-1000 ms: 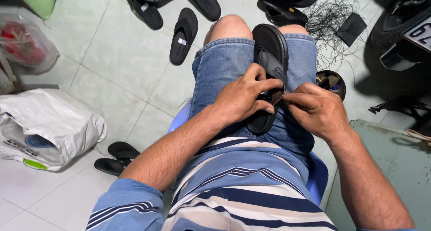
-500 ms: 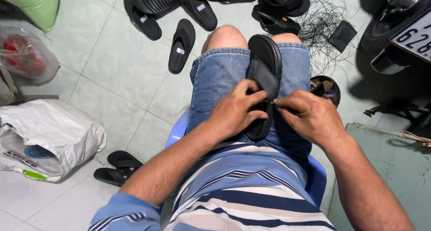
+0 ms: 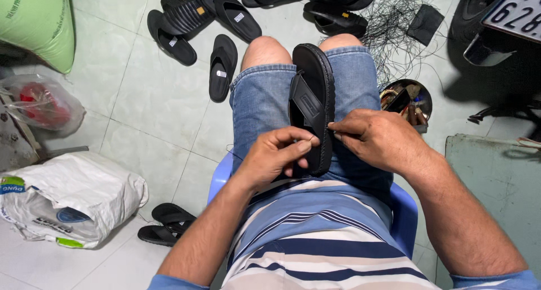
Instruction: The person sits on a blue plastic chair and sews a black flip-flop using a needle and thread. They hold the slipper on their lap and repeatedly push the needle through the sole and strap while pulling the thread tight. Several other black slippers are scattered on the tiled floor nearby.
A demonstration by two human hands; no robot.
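Note:
A black sandal (image 3: 313, 101) lies lengthwise on my lap, between my thighs in denim shorts, sole edge turned to the right. My left hand (image 3: 279, 155) grips its heel end, fingers curled over the strap side and thumb and forefinger pinched at the rim. My right hand (image 3: 377, 138) rests against the sandal's right edge with fingertips pinched together at the sole, as if on something thin that I cannot make out. I sit on a blue plastic chair (image 3: 403, 211).
Several black sandals (image 3: 222, 67) lie on the tiled floor ahead, and a pair (image 3: 166, 225) lies by the chair's left. A white sack (image 3: 67, 202), a clear bag (image 3: 42, 104) and a green sack (image 3: 39, 25) sit left. A round tin of tools (image 3: 408, 98), tangled black thread (image 3: 394, 19) and a motorbike (image 3: 507, 25) are right.
The view has shifted a little. My right hand has moved from on top of the sandal to its right edge, and my left hand has closed into a pinch at the heel rim.

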